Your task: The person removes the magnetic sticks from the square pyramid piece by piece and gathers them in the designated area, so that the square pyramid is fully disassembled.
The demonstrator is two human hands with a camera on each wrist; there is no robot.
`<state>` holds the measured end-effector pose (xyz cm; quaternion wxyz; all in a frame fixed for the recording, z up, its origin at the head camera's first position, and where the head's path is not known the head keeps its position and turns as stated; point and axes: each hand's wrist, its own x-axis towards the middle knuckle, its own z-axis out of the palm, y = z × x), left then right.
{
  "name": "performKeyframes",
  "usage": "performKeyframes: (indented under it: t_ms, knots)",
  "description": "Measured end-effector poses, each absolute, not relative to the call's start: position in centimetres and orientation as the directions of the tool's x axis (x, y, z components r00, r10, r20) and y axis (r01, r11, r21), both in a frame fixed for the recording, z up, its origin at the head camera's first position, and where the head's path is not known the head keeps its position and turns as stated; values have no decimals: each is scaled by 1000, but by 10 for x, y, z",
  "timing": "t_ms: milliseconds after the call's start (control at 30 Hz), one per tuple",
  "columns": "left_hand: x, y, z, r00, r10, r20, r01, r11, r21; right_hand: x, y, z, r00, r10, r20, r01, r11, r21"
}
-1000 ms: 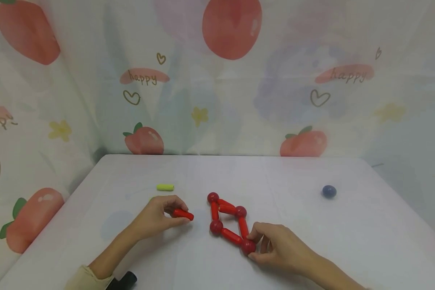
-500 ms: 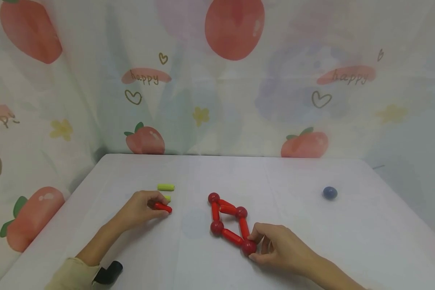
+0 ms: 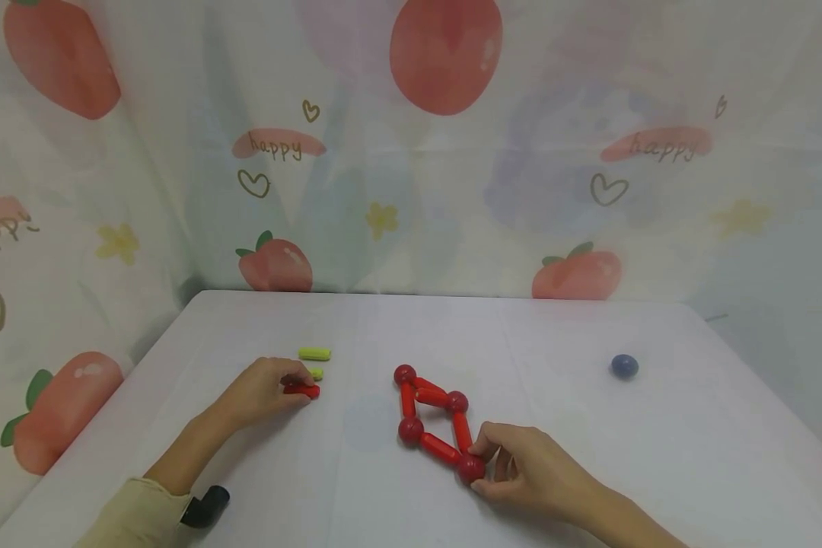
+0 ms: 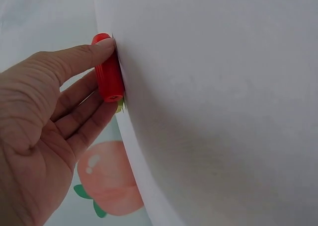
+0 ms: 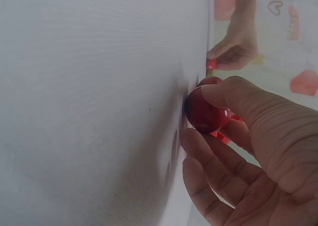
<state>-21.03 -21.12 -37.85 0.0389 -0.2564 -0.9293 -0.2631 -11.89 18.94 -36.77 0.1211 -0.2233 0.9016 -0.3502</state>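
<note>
In the head view my left hand [image 3: 263,388] holds a red rod [image 3: 303,390] low over the table. In the left wrist view the thumb lies along that rod [image 4: 109,69], with the fingers behind it. Just beyond is a yellow-green rod [image 3: 317,374], partly hidden by the fingers. My right hand [image 3: 534,464] pinches a dark red ball [image 3: 470,468] between thumb and fingers. This ball is the near right corner of a four-sided frame of red balls and red rods [image 3: 440,449] lying on the table. The right wrist view shows the pinched ball [image 5: 206,109] close up.
Another yellow-green rod [image 3: 314,354] lies behind the left hand. A blue ball [image 3: 625,367] sits far right on the white table [image 3: 520,342]. A printed curtain [image 3: 445,190] hangs behind the table. Something black [image 3: 207,508] is at the left sleeve.
My left hand has moved left, away from the frame, and lowered the red rod beside the yellow-green rods. The right hand stays on its ball. The view has shifted slightly.
</note>
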Motion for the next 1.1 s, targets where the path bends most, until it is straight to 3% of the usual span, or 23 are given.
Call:
performKeyframes:
  t_ms: [233,500,833,1100]
  knots:
    - [-207,-209,-376,-860,454,233,508,724,466,-119,188,-369,-874,-479,-78,-301,661,-687]
    - [-196,-176,-363,-786,533,312,615,632,471,-117,186,-371,-875,-483,9,-389,693,-608]
    - [-189,-110,-355,-727,632,270,669,562,486,-118,187,-373,-859,-510,47,-437,682,-586]
    - [-193,-72,-356,-712,684,158,667,588,458,-119,189,-372,-845,-532,52,-456,665,-591]
